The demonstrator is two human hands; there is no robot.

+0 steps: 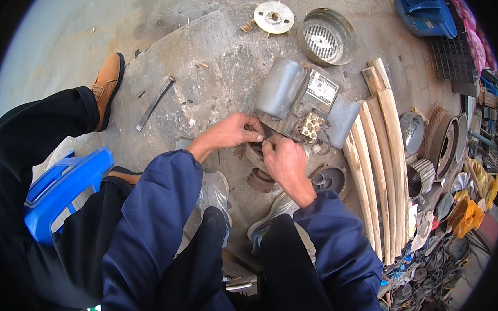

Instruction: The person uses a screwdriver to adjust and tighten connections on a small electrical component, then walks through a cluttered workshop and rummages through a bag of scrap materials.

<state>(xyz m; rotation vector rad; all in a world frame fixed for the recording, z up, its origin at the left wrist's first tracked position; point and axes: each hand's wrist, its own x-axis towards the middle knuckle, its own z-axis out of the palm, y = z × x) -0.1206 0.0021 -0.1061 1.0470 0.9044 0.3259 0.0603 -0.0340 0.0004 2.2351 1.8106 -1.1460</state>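
An electric motor [299,124] lies on the floor in front of me. On it are two grey cylindrical housings, one at the left [282,88] and one at the right [343,122], a printed nameplate [322,88] and a terminal block [311,126] with loose wires. My left hand [231,134] is at the motor's near end, thumb and fingers pinched together. Close beside it, my right hand [286,162] is closed with its fingertips at the same spot. Whatever sits between the fingertips is too small and hidden to name. A brown grooved pulley [260,180] lies just below.
A white plastic fan [274,17] and slotted round cover [325,38] lie beyond the motor. Wooden strips [392,154] stand right, near a round metal end cover [327,179]. A flat metal bar [155,104], blue stool [70,191] and another person's tan boot [107,86] are left.
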